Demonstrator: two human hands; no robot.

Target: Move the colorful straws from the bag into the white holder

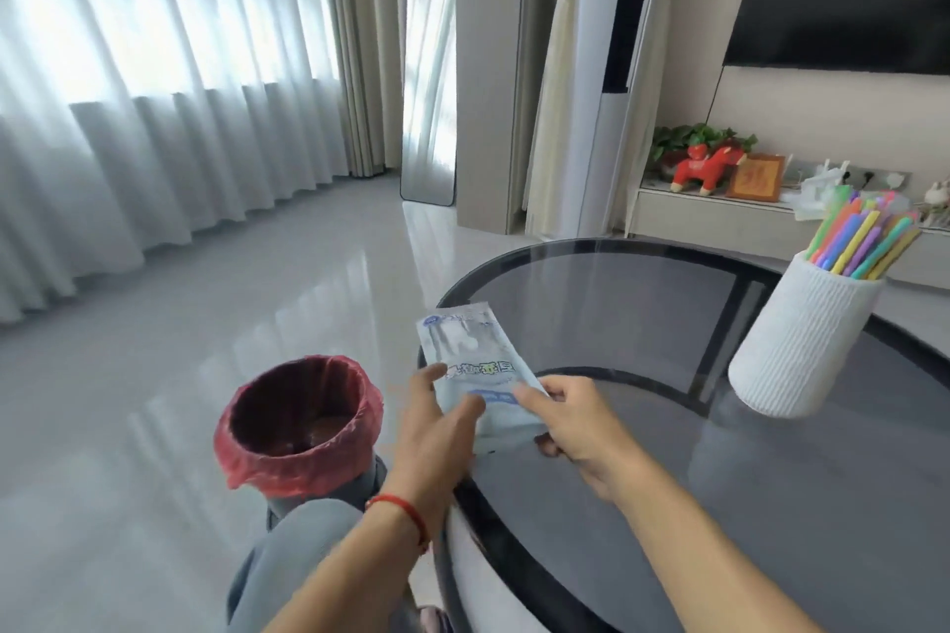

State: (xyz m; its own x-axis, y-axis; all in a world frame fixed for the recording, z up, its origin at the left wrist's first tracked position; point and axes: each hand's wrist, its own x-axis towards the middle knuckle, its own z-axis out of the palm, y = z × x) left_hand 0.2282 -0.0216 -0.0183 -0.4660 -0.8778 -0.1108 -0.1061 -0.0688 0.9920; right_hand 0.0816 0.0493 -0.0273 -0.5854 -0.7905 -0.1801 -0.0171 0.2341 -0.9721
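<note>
Both hands on the bag point(475, 373): left hand point(437, 422) grips its lower left side, thumb on top; right hand point(570, 419) pinches the lower right corner. Bag looks flat and empty, no straws seen inside, held above the counter point(642, 324) edge. Straws point(863, 239) stand bunched in the holder point(802, 344), well apart to the right on the counter. Judging by that, the transfer is prob. done; what's left is likely ditching the bag, e.g. into the bin point(300, 422) just left of it.
</note>
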